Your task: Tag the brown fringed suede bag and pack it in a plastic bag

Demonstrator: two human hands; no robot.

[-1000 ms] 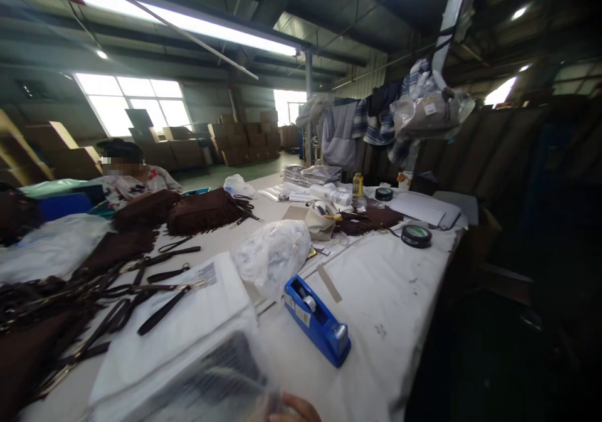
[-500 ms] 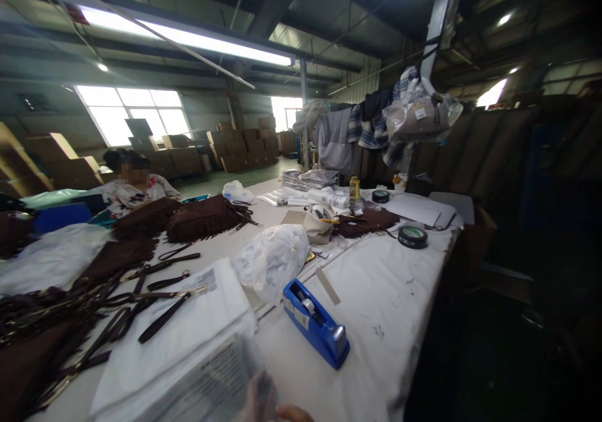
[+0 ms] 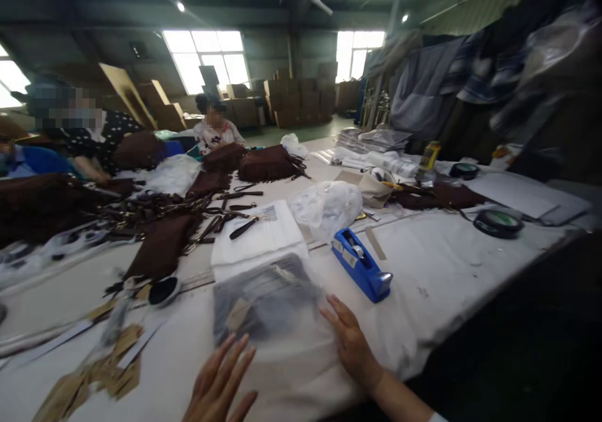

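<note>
In front of me lies a clear plastic bag (image 3: 291, 334) with a dark folded item (image 3: 277, 290) and a tan tag (image 3: 238, 313) showing through it. My left hand (image 3: 221, 378) is open, fingers spread, at the bag's near left edge. At the bag's right side is my right hand (image 3: 345, 334), also open, its fingertips against the plastic. Just beyond my right hand stands a blue tape dispenser (image 3: 360, 265). A stack of white plastic bags (image 3: 258, 240) lies behind the dark item, with a dark wrist strap (image 3: 243, 228) on top.
Brown fringed bags (image 3: 266, 163) and dark straps (image 3: 207, 209) cover the left and far table. Tan paper tags (image 3: 117, 362) lie at near left. Tape rolls (image 3: 498, 222) sit at right. Two people (image 3: 219, 130) are across the table. The table edge (image 3: 470, 321) drops away at right.
My view has swung left and down. Both hands now show open at a bag with a dark item inside; before, only blurred fingers showed beside printed plastic.
</note>
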